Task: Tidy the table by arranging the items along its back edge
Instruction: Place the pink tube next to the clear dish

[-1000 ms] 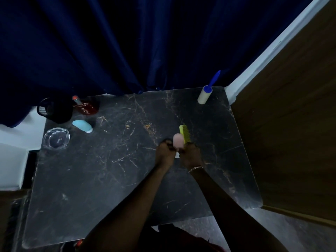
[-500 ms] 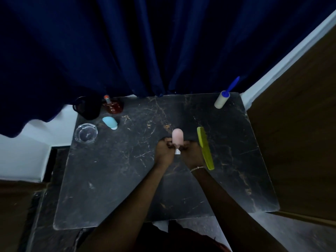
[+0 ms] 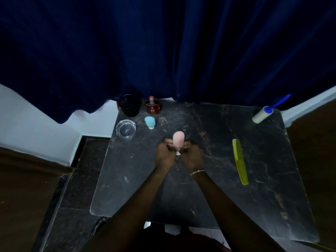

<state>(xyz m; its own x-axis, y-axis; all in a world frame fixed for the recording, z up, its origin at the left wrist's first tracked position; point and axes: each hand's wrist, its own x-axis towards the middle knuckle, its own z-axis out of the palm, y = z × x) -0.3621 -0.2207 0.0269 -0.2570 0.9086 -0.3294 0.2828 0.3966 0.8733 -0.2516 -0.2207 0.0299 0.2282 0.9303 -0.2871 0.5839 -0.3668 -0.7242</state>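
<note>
My left hand (image 3: 164, 154) and my right hand (image 3: 192, 155) both grip a pink rounded item (image 3: 178, 140) with a white base, held upright over the middle of the black marble table (image 3: 209, 197). A yellow-green comb (image 3: 240, 161) lies flat to the right of my hands, apart from them. A lint roller (image 3: 261, 114) with a blue handle lies at the back right corner. At the back left stand a black cup (image 3: 130, 105) and a dark red bottle (image 3: 153, 107). In front of them are a light blue item (image 3: 150, 121) and a glass ashtray (image 3: 126, 128).
A dark blue curtain (image 3: 163, 51) hangs behind the table's back edge. A white wall (image 3: 36, 120) is on the left and a wooden panel (image 3: 316, 160) on the right. Dark floor tiles (image 3: 72, 197) lie left of the table.
The comb has left my right hand and now lies on the table to the right. Both hands hold the pink item. The view has shifted, showing more of the table's left side.
</note>
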